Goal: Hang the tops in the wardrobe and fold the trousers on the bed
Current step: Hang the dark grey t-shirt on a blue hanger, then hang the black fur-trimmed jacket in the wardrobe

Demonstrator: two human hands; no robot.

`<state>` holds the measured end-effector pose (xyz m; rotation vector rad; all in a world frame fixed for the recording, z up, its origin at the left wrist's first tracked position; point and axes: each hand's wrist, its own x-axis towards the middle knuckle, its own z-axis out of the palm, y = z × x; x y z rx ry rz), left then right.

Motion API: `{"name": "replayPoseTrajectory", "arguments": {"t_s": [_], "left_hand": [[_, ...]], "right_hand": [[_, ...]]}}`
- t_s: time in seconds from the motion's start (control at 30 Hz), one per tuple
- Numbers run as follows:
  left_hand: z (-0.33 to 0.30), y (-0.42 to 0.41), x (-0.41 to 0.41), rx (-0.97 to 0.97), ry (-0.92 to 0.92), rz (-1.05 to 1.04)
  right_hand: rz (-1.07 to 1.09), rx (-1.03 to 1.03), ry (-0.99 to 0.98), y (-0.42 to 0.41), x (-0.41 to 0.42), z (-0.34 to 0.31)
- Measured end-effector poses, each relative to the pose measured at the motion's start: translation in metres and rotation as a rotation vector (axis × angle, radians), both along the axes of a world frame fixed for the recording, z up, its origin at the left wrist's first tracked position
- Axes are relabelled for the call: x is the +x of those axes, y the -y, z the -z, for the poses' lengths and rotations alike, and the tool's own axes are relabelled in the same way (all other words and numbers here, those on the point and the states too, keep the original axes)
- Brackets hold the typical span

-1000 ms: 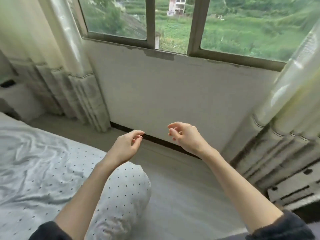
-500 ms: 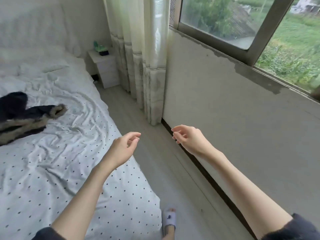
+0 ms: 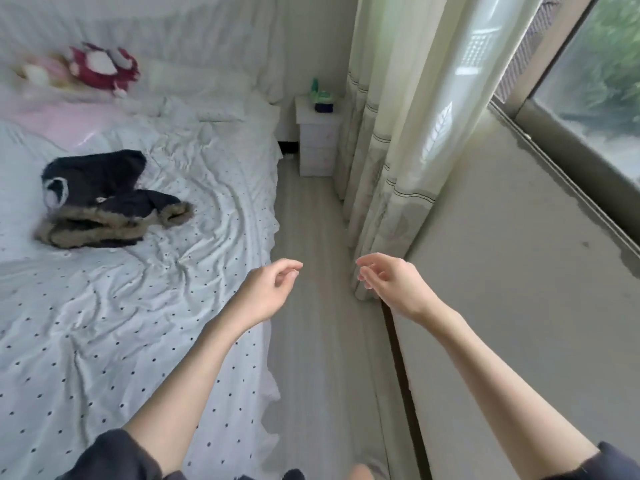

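A dark navy garment with a brown fur trim [image 3: 104, 199] lies crumpled on the bed [image 3: 104, 323], which has a white sheet with small black dots. My left hand [image 3: 266, 292] hovers over the bed's right edge, fingers loosely curled, holding nothing. Level with it, my right hand [image 3: 391, 285] hangs over the floor strip beside the wall, fingers also relaxed and empty. Both hands are well short of the garment. No wardrobe is in view.
A narrow strip of pale floor [image 3: 311, 237] runs between the bed and the wall under the window [image 3: 588, 81]. Cream curtains [image 3: 398, 150] hang at the right. A white bedside cabinet [image 3: 317, 140] stands at the far end. Plush toys [image 3: 100, 67] lie at the bed's head.
The view has swung left from the window and wall toward the bed, bringing the dark garment, bedside cabinet and plush toys into sight. Both hands stay raised and empty.
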<state>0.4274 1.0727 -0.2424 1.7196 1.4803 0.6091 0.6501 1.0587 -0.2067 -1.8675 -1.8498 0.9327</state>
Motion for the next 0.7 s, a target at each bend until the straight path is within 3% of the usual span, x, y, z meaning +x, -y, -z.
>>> {"name": "replayPoseTrajectory", "arguments": {"t_s": [0.23, 0.47, 0.7], "left_hand": [[-0.007, -0.138, 0.010, 0.080, -0.019, -0.276], [-0.003, -0.243, 0.018, 0.008, -0.037, -0.458], [0.012, -0.350, -0.040, -0.014, -0.039, -0.702]], "right_hand": [[-0.259, 0.021, -0.068, -0.185, 0.001, 0.006], [-0.449, 0.003, -0.125, -0.347, -0.010, 0.001], [-0.708, -0.086, -0.126, -0.491, -0.092, 0.018]]}}
